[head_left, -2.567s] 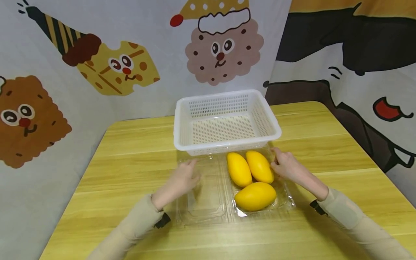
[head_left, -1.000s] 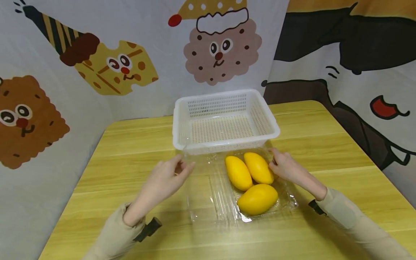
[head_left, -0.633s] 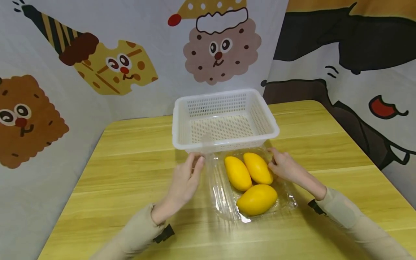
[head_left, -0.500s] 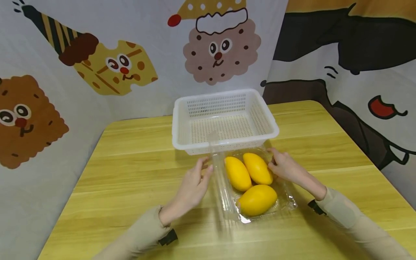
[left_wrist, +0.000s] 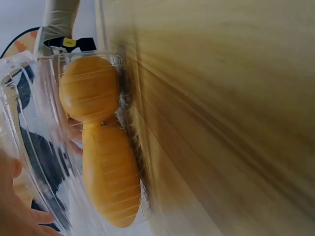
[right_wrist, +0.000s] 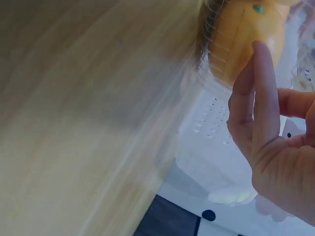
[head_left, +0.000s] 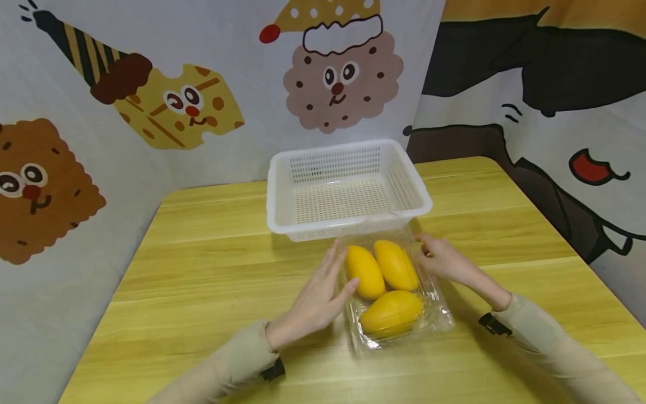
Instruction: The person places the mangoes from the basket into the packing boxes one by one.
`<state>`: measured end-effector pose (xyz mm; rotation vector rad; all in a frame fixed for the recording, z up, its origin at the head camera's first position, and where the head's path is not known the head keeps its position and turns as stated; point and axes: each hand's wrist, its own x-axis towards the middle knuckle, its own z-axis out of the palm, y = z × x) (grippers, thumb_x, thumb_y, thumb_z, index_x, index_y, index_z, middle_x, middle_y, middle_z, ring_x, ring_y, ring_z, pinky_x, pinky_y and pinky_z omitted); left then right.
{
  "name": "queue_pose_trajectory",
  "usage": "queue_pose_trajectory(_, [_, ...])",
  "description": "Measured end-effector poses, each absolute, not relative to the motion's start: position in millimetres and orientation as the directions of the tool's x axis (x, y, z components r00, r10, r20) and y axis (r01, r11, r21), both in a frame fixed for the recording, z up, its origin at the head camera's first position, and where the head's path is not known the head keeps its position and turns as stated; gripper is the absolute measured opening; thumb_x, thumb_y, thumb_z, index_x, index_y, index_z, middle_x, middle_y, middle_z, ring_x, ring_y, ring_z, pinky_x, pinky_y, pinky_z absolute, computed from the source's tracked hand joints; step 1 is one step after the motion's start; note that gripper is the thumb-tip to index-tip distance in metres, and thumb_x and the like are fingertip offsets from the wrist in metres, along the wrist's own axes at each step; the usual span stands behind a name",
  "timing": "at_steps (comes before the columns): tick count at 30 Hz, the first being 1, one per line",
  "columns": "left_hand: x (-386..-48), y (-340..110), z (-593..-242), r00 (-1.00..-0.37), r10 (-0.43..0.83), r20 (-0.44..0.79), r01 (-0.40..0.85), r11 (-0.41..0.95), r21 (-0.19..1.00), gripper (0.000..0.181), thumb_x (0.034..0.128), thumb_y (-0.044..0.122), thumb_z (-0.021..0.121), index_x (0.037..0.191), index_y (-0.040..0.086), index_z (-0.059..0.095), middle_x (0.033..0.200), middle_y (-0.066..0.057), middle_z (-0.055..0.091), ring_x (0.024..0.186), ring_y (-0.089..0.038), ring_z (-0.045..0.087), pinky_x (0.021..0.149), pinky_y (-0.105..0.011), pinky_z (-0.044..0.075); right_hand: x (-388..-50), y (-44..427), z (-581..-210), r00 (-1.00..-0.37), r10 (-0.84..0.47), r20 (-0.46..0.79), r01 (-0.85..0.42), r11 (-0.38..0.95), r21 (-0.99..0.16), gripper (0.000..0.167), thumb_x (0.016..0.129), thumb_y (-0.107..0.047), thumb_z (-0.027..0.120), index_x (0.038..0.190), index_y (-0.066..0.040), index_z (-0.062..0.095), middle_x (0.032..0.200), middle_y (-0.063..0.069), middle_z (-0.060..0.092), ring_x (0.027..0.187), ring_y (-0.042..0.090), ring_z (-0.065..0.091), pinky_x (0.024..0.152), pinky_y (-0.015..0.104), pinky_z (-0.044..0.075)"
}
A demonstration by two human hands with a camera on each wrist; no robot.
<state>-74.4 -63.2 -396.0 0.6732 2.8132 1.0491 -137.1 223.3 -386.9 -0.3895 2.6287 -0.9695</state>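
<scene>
Three yellow mangoes [head_left: 391, 314] lie in a clear plastic clamshell box [head_left: 370, 343], its lid now over them and bent down from the left hinge side. Against the box's left side rests my left hand [head_left: 320, 294], its fingers fairly straight and the thumb touching the plastic near the left mango. My right hand [head_left: 446, 259] stays at the box's upper right edge, fingers bent and tips together at the rim. In the right wrist view, the thumb and fingers meet beside a mango [right_wrist: 246, 39]; the clear rim between them is hard to make out. The left wrist view shows mangoes [left_wrist: 110, 172] through the ribbed side wall.
A white perforated plastic basket [head_left: 348, 227] stands just behind the box, close to its back edge. The wooden table [head_left: 202, 280] reaches back to a wall cloth [head_left: 202, 33] printed with cartoon food characters.
My left hand has swung the lid up from the left and over the mangoes, moving right. The box has shifted slightly left. My right hand has kept its place at the right edge.
</scene>
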Motion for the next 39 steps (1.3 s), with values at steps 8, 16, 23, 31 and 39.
queue_pose_trajectory(8, [-79,-60,-400,-0.864,0.481,0.148,0.477,0.688,0.547,0.067,0.0994,0.050,0.034,0.151,0.008,0.023,0.160,0.002,-0.009,0.146,-0.038,0.009,0.111,-0.061,0.027,-153,232,-380,-0.901,-0.316,-0.298,0.069,0.573,-0.816,0.050,0.104,-0.026,0.030,0.138,0.010,0.035,0.108,0.024,0.057,0.084,0.015,0.059,0.072,0.030,0.056])
queue_pose_trajectory(16, [-82,-59,-405,-0.835,0.523,0.171,0.535,0.700,0.473,0.067,0.0990,0.052,0.031,0.150,0.009,0.026,0.161,-0.006,-0.004,0.146,-0.039,0.011,0.114,-0.055,0.023,-170,228,-381,-0.901,-0.305,-0.307,0.129,0.487,-0.864,0.050,0.104,-0.036,0.028,0.115,0.009,0.048,0.093,0.009,0.057,0.078,0.011,0.057,0.073,0.032,0.056])
queue_pose_trajectory(23, [-85,-58,-407,-0.815,0.544,0.197,0.568,0.685,0.456,0.066,0.0994,0.050,0.031,0.150,0.008,0.026,0.160,-0.014,0.004,0.147,-0.036,0.013,0.116,-0.049,0.021,-180,220,-392,-0.906,-0.275,-0.322,0.150,0.503,-0.852,0.036,0.102,-0.026,0.038,0.112,0.007,0.048,0.078,-0.002,0.051,0.074,0.010,0.054,0.066,0.026,0.052])
queue_pose_trajectory(31, [-93,-59,-408,-0.824,0.541,0.169,0.549,0.688,0.475,0.065,0.0996,0.051,0.029,0.151,0.011,0.025,0.161,-0.010,0.003,0.145,-0.041,0.014,0.112,-0.057,0.025,-188,217,-402,-0.911,-0.242,-0.335,0.187,0.481,-0.856,0.040,0.101,-0.026,0.040,0.123,0.007,0.047,0.066,-0.006,0.046,0.054,0.004,0.042,0.048,0.021,0.038])
queue_pose_trajectory(39, [-101,-59,-406,-0.835,0.529,0.151,0.528,0.695,0.487,0.064,0.0996,0.050,0.031,0.151,0.012,0.024,0.161,-0.011,0.004,0.144,-0.043,0.016,0.109,-0.060,0.029,-194,211,-405,-0.923,-0.229,-0.308,0.207,0.378,-0.902,0.030,0.101,-0.023,0.042,0.109,0.005,0.050,0.062,-0.008,0.044,0.053,0.003,0.041,0.050,0.020,0.037])
